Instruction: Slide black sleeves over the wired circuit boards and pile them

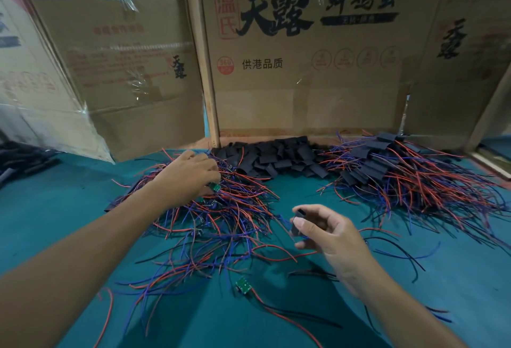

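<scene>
Covering the bench is a teal mat point(83, 209), walled at the far side by printed cardboard boxes point(304, 71). Loose black sleeves point(276, 157) lie heaped against them, sleeved boards point(387, 170) piled right. The left hand point(190, 173) pinches a green board point(215, 187) in the wire tangle point(221, 223); the right hand point(329, 234) pinches 1 sleeve point(298, 223).

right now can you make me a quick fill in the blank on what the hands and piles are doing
1. The right hand pinches a black ____.
2. The left hand reaches into the tangle of ____ wires.
3. The loose sleeves lie heaped against the ____ box.
4. The lone circuit board near the person is ____.

Missing words: sleeve; red and blue; cardboard; green
</scene>
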